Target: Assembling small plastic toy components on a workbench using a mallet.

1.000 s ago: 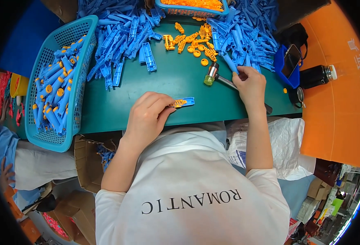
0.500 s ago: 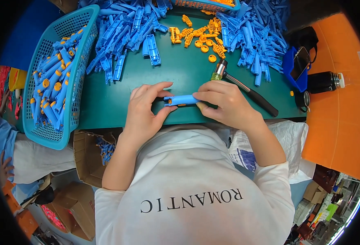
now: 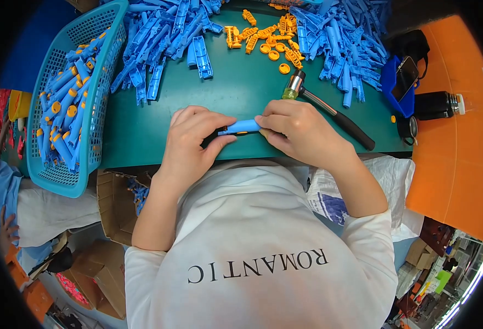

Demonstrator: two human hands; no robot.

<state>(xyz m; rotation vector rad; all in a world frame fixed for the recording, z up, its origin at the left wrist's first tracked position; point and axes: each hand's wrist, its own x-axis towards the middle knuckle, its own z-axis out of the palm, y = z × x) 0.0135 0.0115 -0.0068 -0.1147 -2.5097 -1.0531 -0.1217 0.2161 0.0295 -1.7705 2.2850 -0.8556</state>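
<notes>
Both of my hands hold a blue plastic tube level above the near edge of the green table. My left hand pinches its left end between thumb and fingers. The right end is gripped by the fingers of my right hand, which hide that end. A bit of orange shows along the tube's lower side. Just beyond my right hand lies a hammer with a black grip and a metal and yellow-green head. Orange plastic parts and small orange discs lie farther off.
A turquoise basket of blue tubes with orange ends stands at the left. Piles of blue half-shells lie at the back left and back right. At the right are a blue tray with a phone and a black bottle.
The tube has turned slightly in my fingers, so less of its open left end shows. My right hand has shifted a little left along it.
</notes>
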